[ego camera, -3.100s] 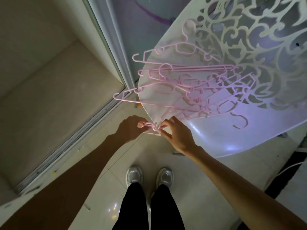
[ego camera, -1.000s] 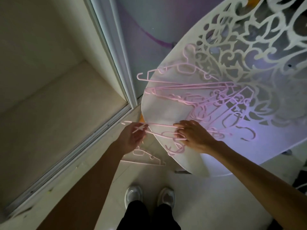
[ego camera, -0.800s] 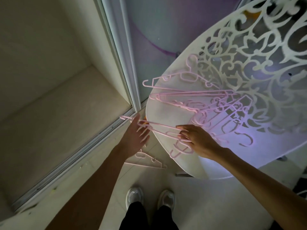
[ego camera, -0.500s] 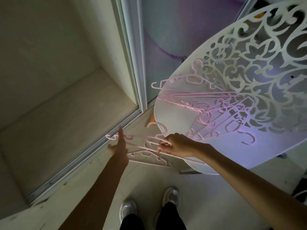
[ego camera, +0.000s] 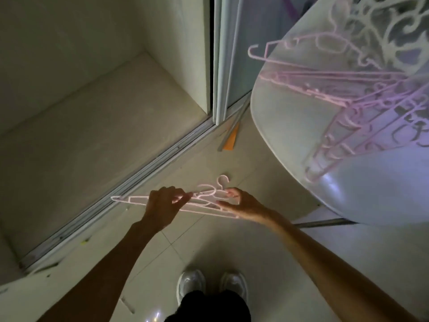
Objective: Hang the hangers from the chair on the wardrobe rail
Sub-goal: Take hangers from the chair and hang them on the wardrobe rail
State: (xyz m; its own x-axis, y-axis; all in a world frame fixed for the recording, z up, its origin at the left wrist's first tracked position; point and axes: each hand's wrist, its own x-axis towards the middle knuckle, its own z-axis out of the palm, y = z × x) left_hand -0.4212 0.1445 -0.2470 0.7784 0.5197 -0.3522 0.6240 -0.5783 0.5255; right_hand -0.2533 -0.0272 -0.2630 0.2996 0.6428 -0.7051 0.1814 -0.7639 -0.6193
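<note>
At the bottom edge, two pale shoes point(ego camera: 211, 284) are seen on the tiled floor point(ego camera: 209, 247), with dark trousers point(ego camera: 209, 307) above them in the picture. Both bare forearms are stretched forward from the lower corners.

Further out, a small bunch of pink hangers point(ego camera: 130, 199) is held low over the floor between the two hands. The left hand point(ego camera: 162, 208) is curled over the bunch near its middle, with the fingers bent down round the thin bars. The right hand point(ego camera: 241, 203) is clamped on the bunch close to the hooks, thumb and fingers pinching the plastic. One hook point(ego camera: 221, 180) rises just beyond the right hand's fingertips. The exact number of hangers in the bunch cannot be told; the bars overlap.

Beyond the hands, a metal sliding-door track point(ego camera: 130, 180) runs diagonally across the floor, and behind it the pale base of the wardrobe point(ego camera: 92, 126) is seen. An orange wedge-shaped piece point(ego camera: 232, 140) lies on the floor near the foot of the sliding door frame point(ego camera: 222, 66).

To the right and farther away, a white chair point(ego camera: 290, 135) with a cut-out scroll pattern in its back is seen. The remaining pile of pink hangers point(ego camera: 343, 94) rests on its seat, fanned and overlapping, blurred in this view.
</note>
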